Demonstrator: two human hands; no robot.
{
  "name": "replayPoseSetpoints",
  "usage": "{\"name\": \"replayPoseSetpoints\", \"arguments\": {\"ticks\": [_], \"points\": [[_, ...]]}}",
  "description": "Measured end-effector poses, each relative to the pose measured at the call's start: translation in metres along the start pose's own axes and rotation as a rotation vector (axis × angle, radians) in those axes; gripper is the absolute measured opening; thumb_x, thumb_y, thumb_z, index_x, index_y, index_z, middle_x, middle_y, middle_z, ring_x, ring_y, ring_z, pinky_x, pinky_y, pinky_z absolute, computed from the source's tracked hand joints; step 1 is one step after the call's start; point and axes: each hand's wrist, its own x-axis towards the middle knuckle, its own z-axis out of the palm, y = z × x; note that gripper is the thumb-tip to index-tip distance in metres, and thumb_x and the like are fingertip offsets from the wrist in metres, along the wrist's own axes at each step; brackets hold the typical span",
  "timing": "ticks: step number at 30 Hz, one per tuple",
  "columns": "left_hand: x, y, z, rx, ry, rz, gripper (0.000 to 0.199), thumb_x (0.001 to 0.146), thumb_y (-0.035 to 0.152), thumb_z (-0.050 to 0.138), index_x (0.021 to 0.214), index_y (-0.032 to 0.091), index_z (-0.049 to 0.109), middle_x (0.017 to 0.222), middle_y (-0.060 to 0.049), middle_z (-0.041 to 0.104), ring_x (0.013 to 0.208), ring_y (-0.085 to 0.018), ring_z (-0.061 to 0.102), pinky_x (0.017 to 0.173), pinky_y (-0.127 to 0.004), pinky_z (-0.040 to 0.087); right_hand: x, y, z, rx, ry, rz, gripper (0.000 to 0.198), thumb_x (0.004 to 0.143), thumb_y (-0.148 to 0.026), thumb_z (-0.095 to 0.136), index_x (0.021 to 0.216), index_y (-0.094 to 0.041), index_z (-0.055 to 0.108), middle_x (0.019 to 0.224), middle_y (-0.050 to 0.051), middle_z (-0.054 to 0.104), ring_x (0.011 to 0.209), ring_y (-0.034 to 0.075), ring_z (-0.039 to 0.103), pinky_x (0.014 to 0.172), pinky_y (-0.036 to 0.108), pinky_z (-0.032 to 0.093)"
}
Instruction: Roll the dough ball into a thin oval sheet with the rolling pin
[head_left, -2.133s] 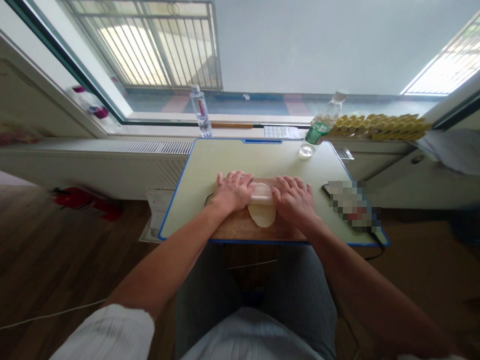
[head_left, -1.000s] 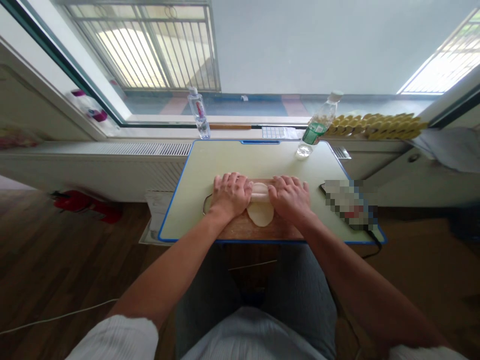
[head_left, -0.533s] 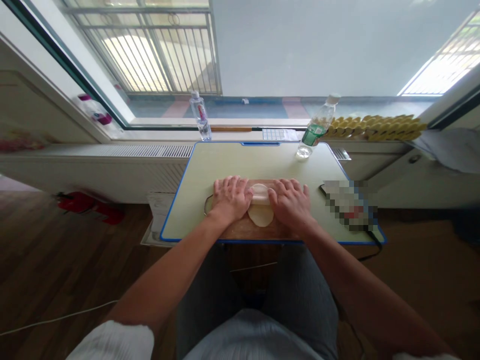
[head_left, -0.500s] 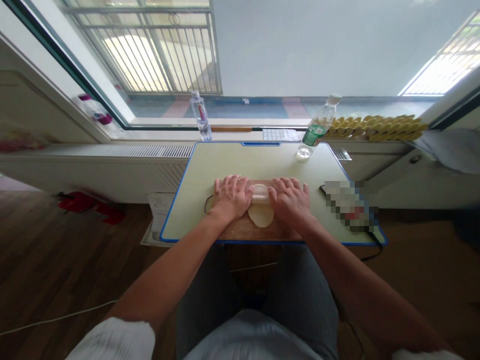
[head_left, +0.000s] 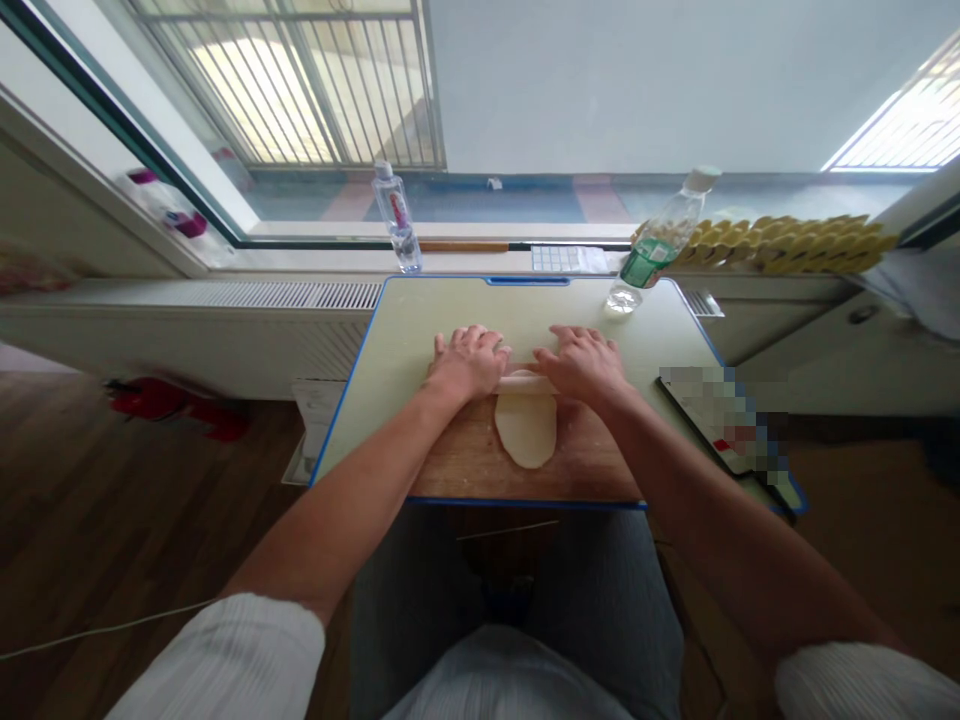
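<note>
A pale rolling pin (head_left: 525, 384) lies crosswise over a flattened oval of dough (head_left: 526, 432) on a wooden board (head_left: 450, 465). Over the pin's left end, my left hand (head_left: 469, 362) holds it down under the palm, fingers pointing forward. My right hand (head_left: 585, 364) bears on the right end the same way, its fingers reaching past the pin. Both ends of the pin are hidden beneath my hands. Most of the dough shows on the near side of the pin, with a small strip beyond it.
The board rests on a blue-edged table (head_left: 465, 305). A green-labelled bottle (head_left: 651, 258) stands at its far right; a partly blurred, dark-edged flat object (head_left: 697, 415) lies nearer. Another clear bottle (head_left: 399, 220) and yellow wavy items (head_left: 795, 243) are by the window.
My hands have slid forward relative to the board, and more dough shows on the near side of the pin. The camera view has shifted slightly.
</note>
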Motion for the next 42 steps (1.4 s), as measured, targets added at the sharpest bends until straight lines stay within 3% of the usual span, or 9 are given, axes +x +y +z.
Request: {"name": "replayPoseSetpoints", "arguments": {"ticks": [4,9,12,20,30,34,42], "points": [[0.013,0.0,-0.002,0.0,0.006,-0.02,0.048,0.111,0.05,0.036,0.141,0.031,0.068,0.159,-0.011,0.059,0.146,-0.034,0.052,0.127,-0.071,0.031,0.015,0.0,0.0,0.009,0.014,0.015,0.065,0.102,-0.052,0.046,0.156,-0.019,0.06,0.16,0.018,0.06,0.146,0.039,0.053,0.122,0.058,0.038],[0.019,0.003,-0.003,0.025,0.218,0.009,0.04,0.111,0.041,0.04,0.128,0.027,0.073,0.143,-0.012,0.069,0.135,-0.032,0.058,0.131,-0.063,0.025,0.023,0.002,0.002,0.029,0.055,0.026,0.059,0.102,-0.046,0.048,0.148,-0.014,0.065,0.149,0.021,0.068,0.137,0.038,0.061,0.116,0.05,0.044],[0.016,0.005,-0.003,0.028,0.265,0.029,0.039,0.111,0.038,0.039,0.124,0.026,0.074,0.139,-0.012,0.07,0.133,-0.032,0.058,0.13,-0.061,0.026,0.02,0.002,0.002,0.023,0.069,0.025,0.056,0.103,-0.046,0.048,0.145,-0.014,0.067,0.146,0.02,0.07,0.133,0.037,0.064,0.114,0.048,0.046],[-0.006,0.006,0.001,0.023,0.194,0.002,0.043,0.111,0.044,0.039,0.126,0.028,0.076,0.142,-0.013,0.071,0.13,-0.035,0.062,0.115,-0.061,0.044,-0.001,0.001,0.005,0.003,0.083,0.008,0.054,0.104,-0.046,0.046,0.145,-0.02,0.069,0.148,0.016,0.07,0.135,0.037,0.062,0.116,0.052,0.044],[-0.07,0.013,0.02,0.069,0.333,0.038,0.056,0.113,0.055,0.034,0.146,0.027,0.068,0.158,-0.013,0.063,0.146,-0.036,0.052,0.128,-0.066,0.029,-0.064,-0.004,0.012,-0.074,0.218,-0.045,0.053,0.108,-0.047,0.042,0.145,-0.019,0.068,0.146,0.015,0.072,0.135,0.036,0.058,0.117,0.053,0.039],[-0.066,0.012,0.017,0.075,0.302,0.038,0.055,0.113,0.056,0.032,0.146,0.03,0.068,0.159,-0.012,0.062,0.148,-0.034,0.05,0.13,-0.065,0.027,-0.063,-0.004,0.011,-0.064,0.201,-0.039,0.053,0.108,-0.047,0.042,0.145,-0.019,0.069,0.147,0.014,0.071,0.136,0.035,0.057,0.118,0.053,0.038],[-0.03,0.008,0.006,0.051,0.187,0.037,0.049,0.112,0.053,0.036,0.14,0.033,0.07,0.157,-0.009,0.063,0.144,-0.032,0.052,0.126,-0.061,0.032,-0.03,-0.005,0.003,-0.014,0.085,0.018,0.06,0.105,-0.053,0.045,0.152,-0.021,0.064,0.157,0.013,0.065,0.142,0.035,0.055,0.122,0.052,0.038]]}}
